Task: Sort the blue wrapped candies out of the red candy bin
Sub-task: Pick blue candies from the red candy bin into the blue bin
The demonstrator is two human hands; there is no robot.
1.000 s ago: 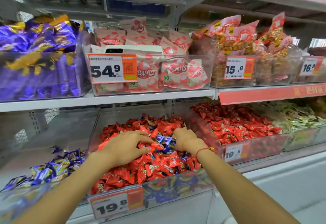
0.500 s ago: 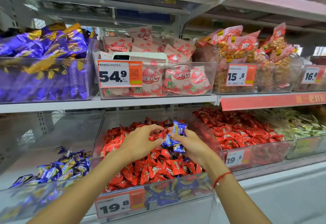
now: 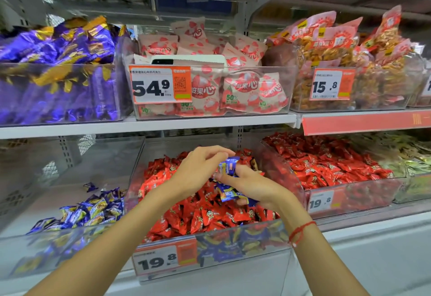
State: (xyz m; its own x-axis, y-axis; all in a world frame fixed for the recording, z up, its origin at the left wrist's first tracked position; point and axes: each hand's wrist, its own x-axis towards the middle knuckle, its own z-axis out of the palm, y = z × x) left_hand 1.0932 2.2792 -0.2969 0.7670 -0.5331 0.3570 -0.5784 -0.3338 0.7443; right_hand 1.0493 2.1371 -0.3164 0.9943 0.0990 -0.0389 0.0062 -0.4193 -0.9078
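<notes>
Upper shelf: purple-gold wrapped sweets (image 3: 56, 67), pink strawberry packets (image 3: 242, 90), orange snack bags (image 3: 338, 46); price tag 54.9 (image 3: 159, 84).

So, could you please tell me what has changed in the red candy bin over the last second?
Both hands came up out of the pile. The right hand now holds several blue wrapped candies, and the left hand pinches one more blue candy above them. The red candies, the red candy bin and the blue candy bin to the left stayed put.

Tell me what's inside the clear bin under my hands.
The clear plastic bin holds red wrapped candies; both hands hold blue wrapped candies. Deeper layers are covered.
</notes>
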